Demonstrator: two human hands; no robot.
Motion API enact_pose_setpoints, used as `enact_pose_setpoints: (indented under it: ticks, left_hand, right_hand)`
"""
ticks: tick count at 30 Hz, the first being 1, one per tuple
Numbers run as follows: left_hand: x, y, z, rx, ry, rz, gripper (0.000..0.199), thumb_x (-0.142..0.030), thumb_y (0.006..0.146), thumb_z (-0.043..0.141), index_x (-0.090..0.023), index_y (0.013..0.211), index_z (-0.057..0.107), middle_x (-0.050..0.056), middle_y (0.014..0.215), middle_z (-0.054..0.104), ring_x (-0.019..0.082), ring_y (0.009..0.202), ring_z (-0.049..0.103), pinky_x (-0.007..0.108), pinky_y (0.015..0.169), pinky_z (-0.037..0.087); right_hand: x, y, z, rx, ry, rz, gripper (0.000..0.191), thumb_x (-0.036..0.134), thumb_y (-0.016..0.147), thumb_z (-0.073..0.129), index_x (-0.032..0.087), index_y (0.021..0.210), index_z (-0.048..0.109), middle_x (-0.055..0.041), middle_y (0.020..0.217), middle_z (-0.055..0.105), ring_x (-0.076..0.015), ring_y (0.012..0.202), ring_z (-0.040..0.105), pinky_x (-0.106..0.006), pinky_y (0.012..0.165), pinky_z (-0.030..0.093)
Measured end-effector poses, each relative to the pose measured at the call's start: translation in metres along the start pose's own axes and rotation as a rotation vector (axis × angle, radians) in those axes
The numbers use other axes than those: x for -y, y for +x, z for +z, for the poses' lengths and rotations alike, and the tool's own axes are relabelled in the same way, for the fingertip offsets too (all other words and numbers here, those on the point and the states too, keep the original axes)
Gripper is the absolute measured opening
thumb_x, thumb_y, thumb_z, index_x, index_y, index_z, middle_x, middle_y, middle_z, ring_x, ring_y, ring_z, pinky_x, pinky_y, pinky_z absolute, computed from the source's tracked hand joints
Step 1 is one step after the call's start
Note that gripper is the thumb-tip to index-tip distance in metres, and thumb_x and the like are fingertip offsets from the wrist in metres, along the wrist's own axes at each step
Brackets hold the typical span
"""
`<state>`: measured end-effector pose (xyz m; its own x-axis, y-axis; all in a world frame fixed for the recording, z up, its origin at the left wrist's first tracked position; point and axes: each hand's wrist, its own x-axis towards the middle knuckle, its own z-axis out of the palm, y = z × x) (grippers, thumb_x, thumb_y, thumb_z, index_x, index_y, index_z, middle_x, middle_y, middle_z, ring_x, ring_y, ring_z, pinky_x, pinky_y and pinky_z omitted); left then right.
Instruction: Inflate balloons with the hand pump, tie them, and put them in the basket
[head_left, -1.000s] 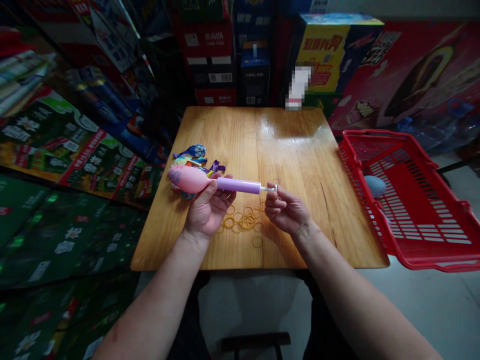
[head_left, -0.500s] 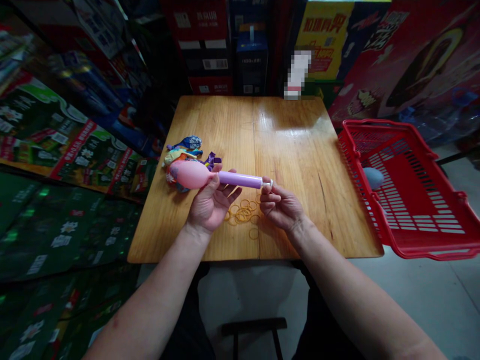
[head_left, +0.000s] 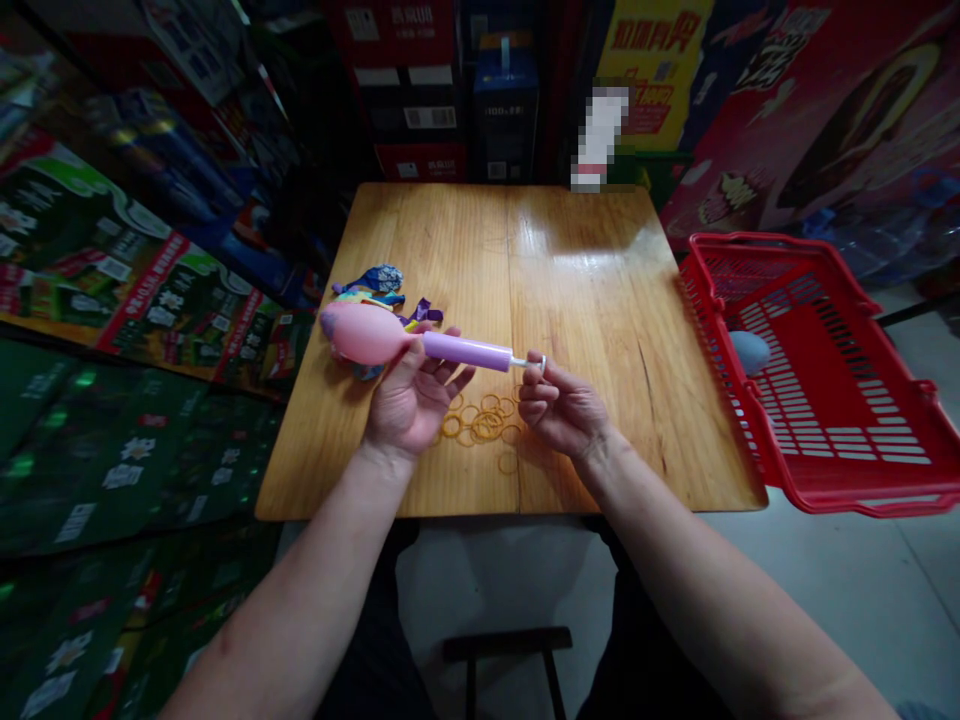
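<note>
My left hand (head_left: pixel 409 405) is closed around the neck of a partly inflated pink balloon (head_left: pixel 367 334), where it fits over the end of a purple hand balloon pump (head_left: pixel 469 351). The thumb presses at the neck while the other fingers lie under and behind the pump barrel. At the barrel's right end, my right hand (head_left: pixel 564 408) grips the white pump handle (head_left: pixel 541 366), with a length of white rod showing. Several flat balloons (head_left: pixel 379 278) in mixed colours lie behind the pink one, partly hidden by it. Below the pump, several tan rubber bands (head_left: pixel 486 425) are scattered on the table.
The wooden table (head_left: pixel 600 300) fills the middle. Right of it stands a red plastic basket (head_left: pixel 806 500) with a blue balloon (head_left: pixel 750 352) inside. Stacked boxes (head_left: pixel 420 90) line the back, green cartons (head_left: pixel 135 450) the left. A dark stool (head_left: pixel 510 643) is below.
The pump barrel and pink balloon have shifted left with my left hand. My right hand stays nearly in place, so more of the white rod shows. The balloon looks slightly longer.
</note>
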<state>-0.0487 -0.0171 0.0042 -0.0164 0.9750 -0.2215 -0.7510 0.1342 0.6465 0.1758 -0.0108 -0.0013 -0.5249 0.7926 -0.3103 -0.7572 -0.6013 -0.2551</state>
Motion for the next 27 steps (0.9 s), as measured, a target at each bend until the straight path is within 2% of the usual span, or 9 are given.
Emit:
enact_pose_setpoints:
  ticks: [3,5,8,12,17,20,23,27]
  left_hand:
    - [0.013,-0.004,0.004,-0.005,0.005,-0.055,0.024,-0.037,0.094,0.074,-0.030,0.117,0.073,0.005,0.124,0.078,0.025,0.120,0.070,0.045,0.103,0.056]
    - [0.013,-0.003,0.005,-0.010,-0.009,-0.057,0.023,-0.036,0.093,0.075,-0.029,0.115,0.073,0.004,0.122,0.078,0.024,0.119,0.071,0.042,0.102,0.056]
    - [0.001,0.003,0.002,-0.025,-0.034,-0.017,0.019,-0.034,0.092,0.076,-0.028,0.110,0.074,0.005,0.117,0.079,0.023,0.116,0.072,0.038,0.100,0.057]
    - [-0.011,0.006,-0.003,-0.038,-0.023,0.084,0.022,-0.036,0.090,0.078,-0.028,0.111,0.074,0.005,0.120,0.079,0.025,0.122,0.070,0.039,0.101,0.057]
    - [0.008,-0.004,0.002,-0.014,0.022,-0.021,0.027,-0.038,0.091,0.078,-0.030,0.116,0.073,0.004,0.125,0.077,0.026,0.124,0.069,0.046,0.104,0.055]
    - [0.014,-0.004,0.006,-0.038,0.011,-0.051,0.027,-0.038,0.089,0.080,-0.029,0.114,0.073,0.004,0.123,0.078,0.025,0.126,0.068,0.044,0.107,0.053]
    - [0.005,0.003,0.005,-0.044,-0.014,-0.032,0.024,-0.036,0.089,0.080,-0.028,0.111,0.073,0.003,0.120,0.079,0.024,0.124,0.068,0.041,0.107,0.054]
    - [-0.011,0.011,-0.001,-0.056,-0.040,0.089,0.022,-0.035,0.088,0.080,-0.028,0.108,0.074,0.003,0.117,0.079,0.024,0.125,0.068,0.039,0.104,0.056]
  right_hand:
    - [-0.011,0.003,-0.002,-0.008,0.013,0.007,0.006,0.016,0.098,0.066,0.019,0.102,0.066,0.0050,0.080,0.070,-0.0009,0.052,0.048,-0.012,0.054,0.047]
    - [-0.008,0.002,0.000,-0.014,0.007,0.002,0.005,0.016,0.100,0.064,0.020,0.102,0.066,0.0054,0.080,0.070,-0.0007,0.052,0.048,-0.011,0.054,0.046]
    - [0.005,-0.001,0.004,-0.027,0.010,0.005,0.011,0.017,0.103,0.057,0.019,0.100,0.067,0.0057,0.074,0.067,-0.0015,0.050,0.047,-0.012,0.052,0.044]
    - [0.014,-0.006,0.009,-0.041,0.048,-0.076,0.018,0.015,0.105,0.051,0.021,0.098,0.067,0.0076,0.068,0.062,-0.0026,0.048,0.044,-0.013,0.049,0.041]
    - [-0.007,-0.001,0.008,-0.059,0.080,0.018,0.014,0.016,0.105,0.053,0.020,0.102,0.067,0.0047,0.077,0.068,-0.0031,0.052,0.049,-0.014,0.052,0.046]
    - [-0.011,0.002,0.009,-0.058,0.090,0.026,0.016,0.015,0.105,0.051,0.019,0.103,0.067,0.0042,0.077,0.069,-0.0021,0.050,0.048,-0.012,0.051,0.045]
    - [0.001,-0.001,0.013,-0.080,0.057,0.011,0.024,0.017,0.108,0.044,0.018,0.101,0.067,0.0044,0.073,0.067,-0.0019,0.046,0.044,-0.012,0.048,0.042]
    - [0.018,-0.007,0.017,-0.122,0.027,-0.108,0.028,0.017,0.109,0.042,0.020,0.097,0.067,0.0070,0.067,0.061,-0.0027,0.043,0.037,-0.012,0.045,0.038]
